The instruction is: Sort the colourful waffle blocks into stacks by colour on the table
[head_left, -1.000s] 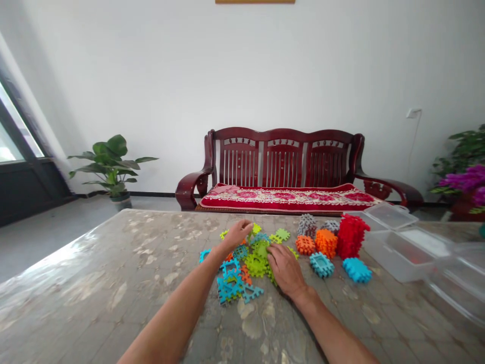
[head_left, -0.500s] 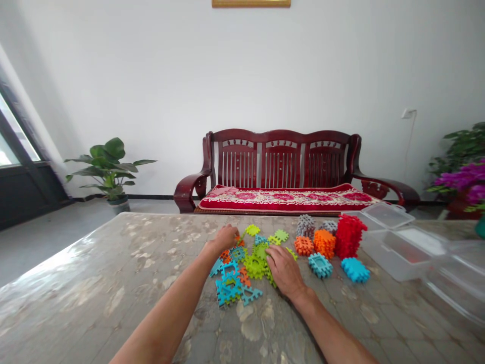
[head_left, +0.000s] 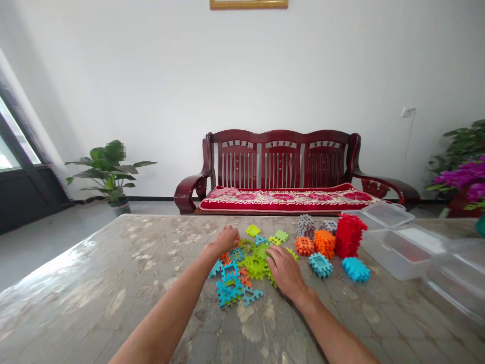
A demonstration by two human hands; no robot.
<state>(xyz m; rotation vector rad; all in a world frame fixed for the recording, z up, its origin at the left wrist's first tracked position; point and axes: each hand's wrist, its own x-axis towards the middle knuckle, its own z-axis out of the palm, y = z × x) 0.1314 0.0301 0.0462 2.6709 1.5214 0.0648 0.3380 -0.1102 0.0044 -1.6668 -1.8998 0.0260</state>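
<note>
A loose pile of notched plastic building tiles in green (head_left: pixel 254 267), blue (head_left: pixel 229 270) and orange (head_left: pixel 244 277) lies on the table before me. At the pile's far left edge is my left hand (head_left: pixel 226 239), its fingers curled down beside an orange bit; the hand hides what is under them. From the right, my right hand (head_left: pixel 283 268) rests with fingers extended, the tips touching a light green tile (head_left: pixel 261 251). A lime tile (head_left: pixel 252 230) and a yellow-green one (head_left: pixel 281 235) lie beyond the hands.
Right of the pile stand sorted tile stacks: grey (head_left: pixel 306 225), orange (head_left: pixel 325 243), red (head_left: pixel 348 235) and blue (head_left: pixel 356 269). Clear plastic boxes (head_left: pixel 397 255) sit further right on the patterned table (head_left: pixel 151 283). Behind is a dark red wooden bench (head_left: pixel 281 159).
A green tile that was raised at my left fingertips now lies flat in the pile, just right of that hand. My right hand has stayed in place.
</note>
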